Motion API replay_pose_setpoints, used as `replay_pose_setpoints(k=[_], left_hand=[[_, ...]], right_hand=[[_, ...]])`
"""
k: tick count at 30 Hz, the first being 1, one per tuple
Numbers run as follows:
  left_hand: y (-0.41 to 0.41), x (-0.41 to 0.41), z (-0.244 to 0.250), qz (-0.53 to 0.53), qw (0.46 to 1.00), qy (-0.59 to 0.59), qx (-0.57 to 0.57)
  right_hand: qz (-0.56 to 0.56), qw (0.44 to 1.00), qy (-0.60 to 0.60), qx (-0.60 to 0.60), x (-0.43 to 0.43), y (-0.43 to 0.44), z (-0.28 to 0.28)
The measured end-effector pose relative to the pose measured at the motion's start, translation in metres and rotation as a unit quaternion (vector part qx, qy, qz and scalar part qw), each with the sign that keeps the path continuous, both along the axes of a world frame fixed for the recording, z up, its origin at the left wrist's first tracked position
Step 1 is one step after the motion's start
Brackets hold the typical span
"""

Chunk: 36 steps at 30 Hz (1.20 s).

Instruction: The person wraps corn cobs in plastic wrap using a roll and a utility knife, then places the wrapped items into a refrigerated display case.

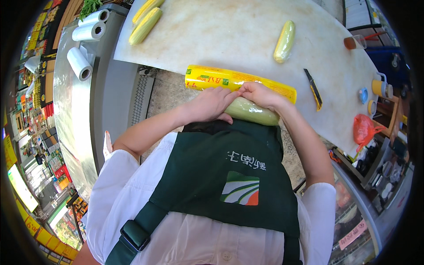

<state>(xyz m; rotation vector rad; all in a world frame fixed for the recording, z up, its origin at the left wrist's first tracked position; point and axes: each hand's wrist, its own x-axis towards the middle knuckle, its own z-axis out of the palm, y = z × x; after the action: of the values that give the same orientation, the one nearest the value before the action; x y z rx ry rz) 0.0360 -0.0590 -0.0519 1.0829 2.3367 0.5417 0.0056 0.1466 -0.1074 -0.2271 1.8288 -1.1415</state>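
Observation:
An ear of corn in green husk, covered with clear film, lies close against my dark green apron. My left hand rests on its left end, fingers towards the yellow roll of cling film just beyond. With bent fingertips near my left index finger, my right hand pinches at what looks like film on the corn's upper side. The roll lies across the near edge of the white table. Another film-wrapped ear of corn lies farther back, and two more ears are at the far left.
A box cutter lies right of the roll. Along the table's right side are a plastic cup, a yellow-banded jug, a tape roll and a red plastic bag. Several plastic bag rolls lie on the left counter.

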Motion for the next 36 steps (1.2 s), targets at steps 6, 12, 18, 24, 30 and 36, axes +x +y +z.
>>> replay_pose_setpoints(k=[6,12,18,24,30,36], left_hand=[[0.000,-0.014,-0.010,0.013,0.994,-0.107,0.028],[0.000,-0.014,-0.011,0.016,0.991,-0.123,0.046],[0.001,-0.013,-0.013,0.010,0.993,-0.109,0.048],[0.002,-0.013,-0.013,-0.003,0.994,-0.104,0.042],[0.004,-0.018,-0.015,-0.025,0.990,-0.134,0.029],[0.004,-0.025,-0.019,-0.034,0.982,-0.180,0.036]], right_hand=[[0.032,0.999,-0.013,-0.036,-0.013,0.010,0.000],[-0.089,0.995,-0.032,0.024,-0.012,0.059,0.012],[-0.167,0.979,-0.081,0.091,0.019,0.112,0.028],[-0.328,0.940,-0.071,-0.061,0.046,0.114,0.019],[-0.311,0.950,0.011,0.031,0.059,0.123,-0.019],[-0.262,0.939,0.167,0.146,0.049,0.111,0.000]])
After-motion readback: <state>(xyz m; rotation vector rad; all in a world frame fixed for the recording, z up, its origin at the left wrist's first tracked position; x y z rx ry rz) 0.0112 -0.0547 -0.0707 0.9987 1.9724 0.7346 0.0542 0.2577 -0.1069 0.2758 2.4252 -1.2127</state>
